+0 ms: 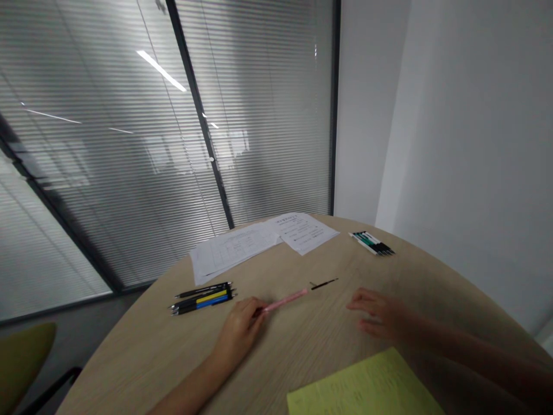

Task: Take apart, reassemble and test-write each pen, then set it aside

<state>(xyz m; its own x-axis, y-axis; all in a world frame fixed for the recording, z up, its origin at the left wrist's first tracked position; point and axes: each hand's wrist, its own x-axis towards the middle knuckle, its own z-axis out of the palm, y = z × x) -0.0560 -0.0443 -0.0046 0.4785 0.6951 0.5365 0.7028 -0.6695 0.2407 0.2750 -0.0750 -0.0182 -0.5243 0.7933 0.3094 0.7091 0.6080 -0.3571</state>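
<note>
My left hand [239, 331] rests on the round wooden table [142, 357], its fingers pinched on the end of a pink pen [285, 300] that lies pointing right. Just past the pen's tip lies a thin black refill [324, 283]. My right hand [380, 314] lies flat on the table to the right of the pen, fingers stretched out toward it, holding nothing. A short gap separates its fingertips from the refill.
Several dark, yellow and blue pens [203, 298] lie left of my left hand. White printed sheets [259, 239] sit at the far edge, black-and-green pens [372, 242] at the far right. A yellow sheet [367, 389] lies near me. Window blinds stand behind the table.
</note>
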